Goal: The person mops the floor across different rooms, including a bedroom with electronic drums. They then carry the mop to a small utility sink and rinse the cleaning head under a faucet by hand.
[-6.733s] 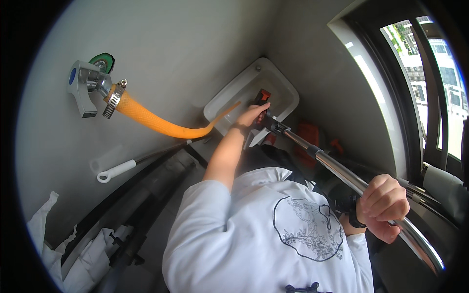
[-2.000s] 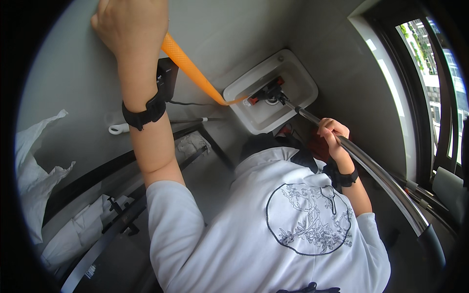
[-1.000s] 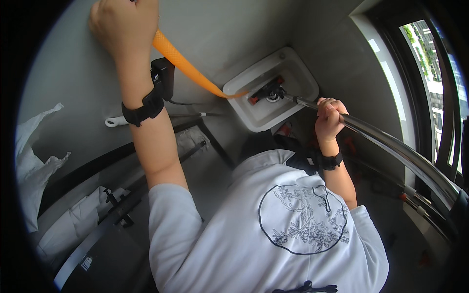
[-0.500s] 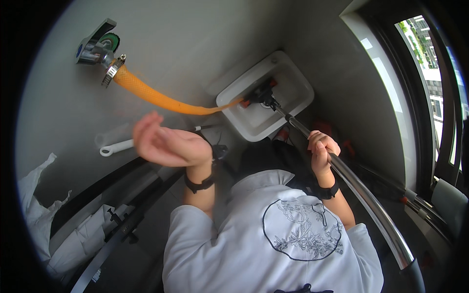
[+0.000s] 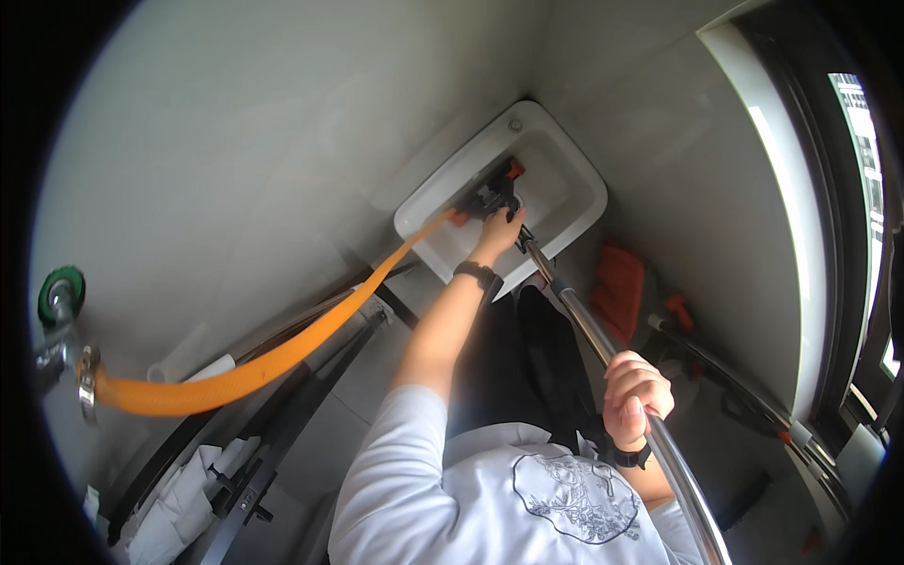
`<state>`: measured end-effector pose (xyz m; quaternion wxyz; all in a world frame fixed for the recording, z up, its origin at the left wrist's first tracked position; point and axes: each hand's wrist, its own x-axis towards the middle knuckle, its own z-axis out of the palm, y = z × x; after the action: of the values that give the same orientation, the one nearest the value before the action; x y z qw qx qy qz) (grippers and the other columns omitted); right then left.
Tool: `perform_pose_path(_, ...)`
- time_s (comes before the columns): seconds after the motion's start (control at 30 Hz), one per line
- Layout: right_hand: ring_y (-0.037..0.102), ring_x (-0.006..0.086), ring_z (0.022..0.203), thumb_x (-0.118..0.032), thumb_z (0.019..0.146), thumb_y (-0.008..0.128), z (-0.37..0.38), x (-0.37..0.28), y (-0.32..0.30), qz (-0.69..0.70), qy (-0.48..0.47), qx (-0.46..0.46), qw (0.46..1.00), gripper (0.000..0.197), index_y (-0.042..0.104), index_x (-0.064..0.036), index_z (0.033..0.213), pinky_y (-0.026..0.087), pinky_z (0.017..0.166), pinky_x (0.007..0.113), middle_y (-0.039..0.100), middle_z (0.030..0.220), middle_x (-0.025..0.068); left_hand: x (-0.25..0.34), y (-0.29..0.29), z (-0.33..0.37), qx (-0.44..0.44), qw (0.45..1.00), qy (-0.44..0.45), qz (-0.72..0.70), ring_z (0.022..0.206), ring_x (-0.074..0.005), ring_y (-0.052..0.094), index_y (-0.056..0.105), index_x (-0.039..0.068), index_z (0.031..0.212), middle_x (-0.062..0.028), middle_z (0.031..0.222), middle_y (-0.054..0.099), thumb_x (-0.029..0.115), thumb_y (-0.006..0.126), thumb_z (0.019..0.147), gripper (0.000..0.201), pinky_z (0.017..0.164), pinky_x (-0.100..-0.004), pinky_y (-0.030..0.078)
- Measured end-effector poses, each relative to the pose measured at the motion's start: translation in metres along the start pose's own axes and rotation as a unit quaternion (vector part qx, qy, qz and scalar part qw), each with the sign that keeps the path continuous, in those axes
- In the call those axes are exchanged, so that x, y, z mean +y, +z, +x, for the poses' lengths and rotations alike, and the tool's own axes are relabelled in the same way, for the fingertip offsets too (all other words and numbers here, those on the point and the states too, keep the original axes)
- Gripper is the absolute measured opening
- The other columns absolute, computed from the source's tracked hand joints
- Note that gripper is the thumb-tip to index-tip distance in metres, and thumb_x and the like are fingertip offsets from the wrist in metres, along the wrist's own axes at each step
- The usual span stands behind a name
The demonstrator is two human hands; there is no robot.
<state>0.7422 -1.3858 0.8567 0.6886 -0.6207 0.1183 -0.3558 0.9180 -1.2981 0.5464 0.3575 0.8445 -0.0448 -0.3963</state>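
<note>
A mop with a shiny metal pole (image 5: 589, 328) slants down into a white sink basin (image 5: 589, 200). Its black mop head (image 5: 501, 188), with orange ends, lies inside the basin. My right hand (image 5: 637, 400) is wrapped round the pole partway up. Down in the basin, my left hand (image 5: 504, 231) has its fingers closed at the black joint of the mop head; the fingertips are partly hidden. An orange hose (image 5: 282, 365) runs from a metal tap (image 5: 58, 353) on the left into the basin, its end beside the mop head.
An orange-red item (image 5: 619, 292) is on the floor right of the sink. Another pole (image 5: 744, 384) leans along the right wall under a dark-framed window (image 5: 852, 217). At the lower left are dark rails (image 5: 273, 443) and crumpled white material (image 5: 188, 490).
My left hand has gone from raised beside the hose down into the basin, onto the mop head. My right hand still grips the pole. The view has shifted, with the tap lower and farther left.
</note>
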Motion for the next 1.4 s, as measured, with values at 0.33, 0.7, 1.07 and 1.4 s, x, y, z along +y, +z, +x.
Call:
perform_pose_path(0.33, 0.041, 0.0133, 0.036, -0.015, 0.073, 0.053, 0.004, 0.010, -0.010, -0.008, -0.024, 0.053, 0.998, 0.027, 0.038, -0.0110, 0.051, 0.038, 0.046, 0.028, 0.043, 0.043, 0.0016, 0.008, 0.020, 0.030, -0.050, 0.992, -0.102, 0.060, 0.114, -0.0357, 0.038, 0.051, 0.010, 0.113, -0.0192, 0.121, 0.042, 0.054, 0.049, 0.075, 0.059, 0.092, -0.0424, 0.034)
perform_pose_path(0.7, 0.039, 0.0115, 0.036, -0.016, 0.073, 0.051, 0.004, 0.000, -0.029, -0.005, 0.035, 0.086, 0.996, 0.029, 0.034, -0.0124, 0.049, 0.034, 0.046, 0.026, 0.041, 0.041, 0.0000, -0.003, 0.033, 0.040, 0.069, 0.995, -0.013, 0.075, 0.110, -0.0381, 0.039, 0.045, 0.006, 0.117, -0.0224, 0.121, 0.038, 0.047, 0.061, 0.066, 0.067, 0.094, -0.0405, 0.033)
perform_pose_path(1.07, 0.039, 0.0123, 0.033, -0.018, 0.073, 0.059, 0.010, 0.002, 0.013, -0.001, 0.000, 0.004, 1.000, 0.029, 0.042, -0.0080, 0.052, 0.040, 0.043, 0.026, 0.042, 0.042, 0.0007, -0.010, -0.011, 0.064, -0.038, 0.996, -0.030, 0.072, 0.091, -0.0279, 0.058, 0.051, -0.008, 0.110, -0.0218, 0.096, 0.059, 0.057, 0.066, 0.058, 0.085, 0.082, -0.0309, 0.043)
perform_pose_path(1.4, 0.037, 0.0093, 0.031, -0.014, 0.070, 0.054, -0.001, -0.015, 0.007, 0.002, -0.055, 0.116, 0.992, 0.026, 0.038, -0.0112, 0.049, 0.034, 0.040, 0.022, 0.039, 0.039, -0.0019, 0.103, -0.079, -0.032, 0.131, 0.982, 0.004, 0.137, 0.069, -0.0319, 0.059, 0.058, 0.004, 0.075, -0.0132, 0.068, 0.061, 0.049, 0.062, 0.067, 0.046, 0.064, -0.0377, 0.045)
